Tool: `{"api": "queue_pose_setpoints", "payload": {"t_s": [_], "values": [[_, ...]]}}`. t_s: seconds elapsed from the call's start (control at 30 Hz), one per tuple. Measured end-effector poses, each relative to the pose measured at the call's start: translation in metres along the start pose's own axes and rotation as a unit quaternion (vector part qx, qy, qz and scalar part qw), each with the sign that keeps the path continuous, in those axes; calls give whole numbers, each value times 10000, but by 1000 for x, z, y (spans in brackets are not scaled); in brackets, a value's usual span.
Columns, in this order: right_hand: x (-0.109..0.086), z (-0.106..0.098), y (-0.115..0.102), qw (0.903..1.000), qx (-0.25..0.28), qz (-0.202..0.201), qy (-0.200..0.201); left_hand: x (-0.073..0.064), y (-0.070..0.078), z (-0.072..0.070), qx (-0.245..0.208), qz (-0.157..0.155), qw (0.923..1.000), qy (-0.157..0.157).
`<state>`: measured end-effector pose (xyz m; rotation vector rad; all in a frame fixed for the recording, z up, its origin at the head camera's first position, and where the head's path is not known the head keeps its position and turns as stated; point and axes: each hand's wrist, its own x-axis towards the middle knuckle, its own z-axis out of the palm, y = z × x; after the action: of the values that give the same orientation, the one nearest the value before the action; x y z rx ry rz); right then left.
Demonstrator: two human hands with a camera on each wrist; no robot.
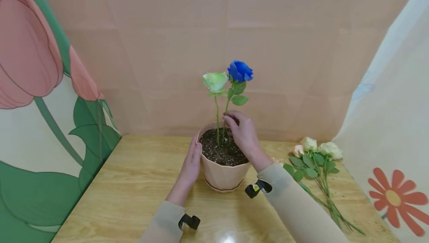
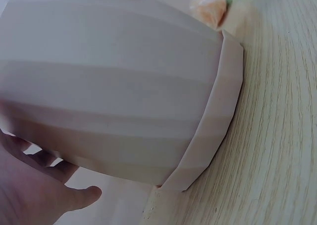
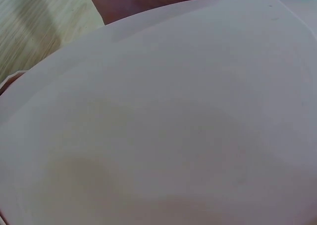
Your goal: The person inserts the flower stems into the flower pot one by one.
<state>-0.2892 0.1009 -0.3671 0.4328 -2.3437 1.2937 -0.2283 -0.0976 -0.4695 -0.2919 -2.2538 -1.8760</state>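
A pale pink faceted flowerpot [image 1: 225,174] full of dark soil [image 1: 221,158] stands on its saucer [image 1: 222,189]. Upright in it are a pale green rose [image 1: 215,82] and, just to its right, a blue rose [image 1: 240,71] with green leaves. My right hand [image 1: 245,133] reaches over the pot's right rim and pinches the blue rose's stem between thumb and fingers. With fingers extended, my left hand [image 1: 191,165] rests against the pot's left side. The left wrist view has the pot wall [image 2: 99,91] beside that hand; in the right wrist view the pot wall [image 3: 173,116] hides the right fingers.
On the wooden table [image 1: 140,183], several cut roses [image 1: 330,150] lie to the right, pale cream and peach blooms at the back and stems toward the front. A pinkish cloth backdrop [image 1: 167,49] rises behind the table. Flower-printed panels [image 1: 395,131] flank both sides.
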Motion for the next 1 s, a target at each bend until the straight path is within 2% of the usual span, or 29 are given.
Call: {"api": "queue_pose_setpoints", "payload": {"t_s": [0.4,0.63,0.87,1.0], "values": [[1,0,1,9976,614,307,129,2,0,-1,-8,36,10000,-15],[0,-4,2,9971,569,380,327,4,-4,1,-10,168,9998,-76],[-4,-16,3,9980,473,401,158,-1,-4,0,-51,88,9999,-23],[-6,-26,3,9978,465,437,187,1,-4,-2,-9,145,9999,-28]]}}
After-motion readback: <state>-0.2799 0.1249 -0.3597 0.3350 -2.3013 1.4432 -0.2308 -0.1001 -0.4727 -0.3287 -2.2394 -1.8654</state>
